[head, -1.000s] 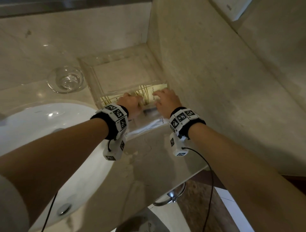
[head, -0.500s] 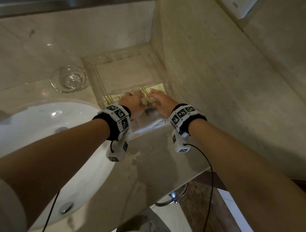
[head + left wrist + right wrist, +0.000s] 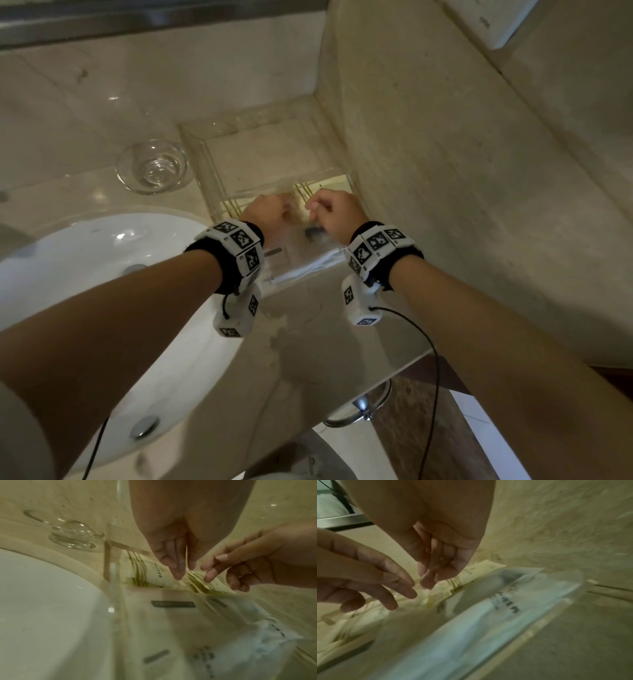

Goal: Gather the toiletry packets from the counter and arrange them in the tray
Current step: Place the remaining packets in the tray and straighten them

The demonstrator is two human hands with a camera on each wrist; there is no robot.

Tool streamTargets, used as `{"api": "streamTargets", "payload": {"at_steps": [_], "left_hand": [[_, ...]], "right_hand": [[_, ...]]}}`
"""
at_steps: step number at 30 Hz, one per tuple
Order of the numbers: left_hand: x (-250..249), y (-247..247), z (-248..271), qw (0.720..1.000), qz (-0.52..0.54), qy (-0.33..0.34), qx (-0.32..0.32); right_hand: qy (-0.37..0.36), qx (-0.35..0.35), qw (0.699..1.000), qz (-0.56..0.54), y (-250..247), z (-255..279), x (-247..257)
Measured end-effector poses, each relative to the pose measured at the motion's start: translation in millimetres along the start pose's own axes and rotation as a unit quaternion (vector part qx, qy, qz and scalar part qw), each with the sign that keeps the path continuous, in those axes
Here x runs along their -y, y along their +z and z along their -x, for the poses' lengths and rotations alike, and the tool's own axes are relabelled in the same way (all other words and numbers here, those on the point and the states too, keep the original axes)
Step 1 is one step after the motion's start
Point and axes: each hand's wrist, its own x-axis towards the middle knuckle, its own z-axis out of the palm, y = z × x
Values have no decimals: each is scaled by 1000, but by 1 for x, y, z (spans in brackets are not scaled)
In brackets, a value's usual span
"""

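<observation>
A clear acrylic tray [image 3: 202, 171] sits in the counter's back right corner. Two cream packets with gold stripes [image 3: 337, 183] [image 3: 150, 572] lie side by side across its near part. Clear and white packets [image 3: 308, 270] [image 3: 505, 601] lie in front of them, under my wrists. My left hand [image 3: 284, 205] [image 3: 178, 573] points straight fingers down onto the left cream packet. My right hand [image 3: 313, 205] [image 3: 428, 580] is beside it with loosely curled fingers. Its fingertips touch the seam between the cream packets, and it holds nothing that I can see.
A small glass dish [image 3: 152, 166] stands left of the tray. The white sink basin [image 3: 85, 274] fills the left side. A stone wall [image 3: 445, 171] runs close along the right. The counter's front edge [image 3: 394, 370] has a towel ring [image 3: 363, 407] below it.
My right hand has slid left from the right cream packet toward the middle and curled its fingers. Both hands now meet over the gap between the cream packets.
</observation>
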Motion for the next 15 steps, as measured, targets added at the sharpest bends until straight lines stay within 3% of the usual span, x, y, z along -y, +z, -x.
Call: {"api": "streamTargets", "payload": {"at_steps": [4,8,15], "left_hand": [[25,-15,14,998,23,-13,-62],[49,-24,25,996,14,-33,-77],[67,-24,42,995,-36,-43,-88]], "right_hand": [[50,65,997,11,17,-8,23],[127,137,982,23,30,-13,36],[172,132,976,-19,45,-19,44]]}}
